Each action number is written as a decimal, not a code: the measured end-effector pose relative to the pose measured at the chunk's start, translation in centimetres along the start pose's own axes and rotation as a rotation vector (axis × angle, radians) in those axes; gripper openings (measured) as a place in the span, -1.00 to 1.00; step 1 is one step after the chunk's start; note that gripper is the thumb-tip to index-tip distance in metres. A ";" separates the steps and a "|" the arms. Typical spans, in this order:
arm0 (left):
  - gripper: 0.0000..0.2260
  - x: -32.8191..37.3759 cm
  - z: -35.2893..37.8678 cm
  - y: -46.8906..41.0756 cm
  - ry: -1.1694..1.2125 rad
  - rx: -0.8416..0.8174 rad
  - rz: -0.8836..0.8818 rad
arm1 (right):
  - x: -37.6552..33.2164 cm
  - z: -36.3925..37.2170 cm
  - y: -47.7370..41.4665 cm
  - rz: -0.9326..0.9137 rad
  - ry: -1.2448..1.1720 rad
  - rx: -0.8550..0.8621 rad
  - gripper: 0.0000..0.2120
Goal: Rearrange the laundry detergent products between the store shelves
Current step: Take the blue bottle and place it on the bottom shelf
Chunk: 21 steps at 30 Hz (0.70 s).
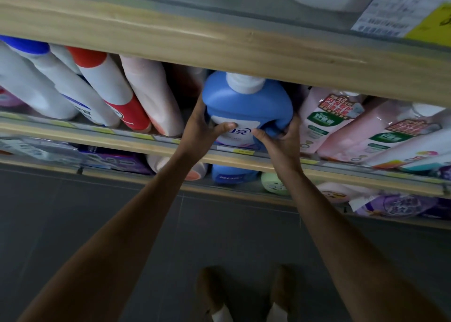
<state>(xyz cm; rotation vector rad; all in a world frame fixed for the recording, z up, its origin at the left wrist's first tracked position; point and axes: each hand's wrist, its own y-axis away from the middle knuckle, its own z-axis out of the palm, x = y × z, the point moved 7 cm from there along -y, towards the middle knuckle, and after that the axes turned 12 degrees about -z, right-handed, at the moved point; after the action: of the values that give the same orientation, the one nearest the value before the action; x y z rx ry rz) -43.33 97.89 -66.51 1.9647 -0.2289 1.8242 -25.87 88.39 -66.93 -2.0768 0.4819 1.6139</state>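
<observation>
A blue detergent bottle (246, 104) with a white cap and a white label stands at the front of the middle shelf (136, 139), between a pale pink bottle (153, 94) on its left and pink bottles (324, 119) on its right. My left hand (202, 128) grips its left side with the thumb across the label. My right hand (278, 138) holds its right side at the handle. Both arms reach up from below.
White bottles with blue and red caps (80, 87) lean at the left of the same shelf. A wooden shelf edge (219, 43) runs just above the blue bottle's cap. A lower shelf holds another blue bottle (231, 175) and purple packs (114, 160). Dark floor tiles and my shoes lie below.
</observation>
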 end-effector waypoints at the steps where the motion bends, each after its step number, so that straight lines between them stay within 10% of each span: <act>1: -0.27 -0.2 0.1 0.0 0.004 0.006 0.008 | 0.2 0.0 0.0 0.004 0.008 0.000 -0.33; 11: -0.40 0.7 1.0 2.6 -0.086 0.168 0.008 | -1.2 0.3 0.9 0.028 0.113 -0.054 -0.40; 21: -0.34 0.2 2.0 8.2 -1.099 0.208 -0.271 | -3.6 -1.6 3.8 -0.082 0.885 -0.469 -0.51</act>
<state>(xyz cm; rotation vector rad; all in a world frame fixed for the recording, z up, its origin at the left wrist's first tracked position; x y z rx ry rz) -44.91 89.85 -64.68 2.7815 -0.0846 0.4689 -27.52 84.32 -63.69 -3.0830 0.2869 0.7127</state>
